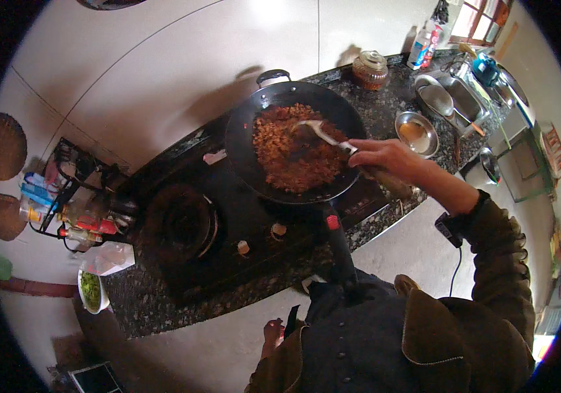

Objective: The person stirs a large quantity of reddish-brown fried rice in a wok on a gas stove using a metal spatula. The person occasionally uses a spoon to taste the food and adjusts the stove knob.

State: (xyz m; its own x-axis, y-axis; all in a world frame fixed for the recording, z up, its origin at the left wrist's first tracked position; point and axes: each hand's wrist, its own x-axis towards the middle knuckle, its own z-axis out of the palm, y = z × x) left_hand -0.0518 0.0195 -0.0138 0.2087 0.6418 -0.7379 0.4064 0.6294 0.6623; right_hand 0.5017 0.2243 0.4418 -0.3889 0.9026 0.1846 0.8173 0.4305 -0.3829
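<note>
My right hand (385, 156) is closed around the handle of a metal spatula (325, 135). The spatula's far end dips into reddish-brown minced food (280, 157) spread over the bottom of a black wok (244, 157). The wok sits on the right side of a dark gas stove (228, 268), its long black handle pointing toward my body. Down by my left side, my left hand (272, 334) is partly hidden by my sleeve. Its fingers look curled around a small thing with some red and black, too small to make out.
A second burner (182, 223) lies left of the wok. Beyond it stands a rack of bottles (87, 209), near a white bowl of chopped greens (92, 291). To the right are a lidded glass jar (370, 70), a metal bowl with yellowish liquid (416, 136) and a sink (467, 98).
</note>
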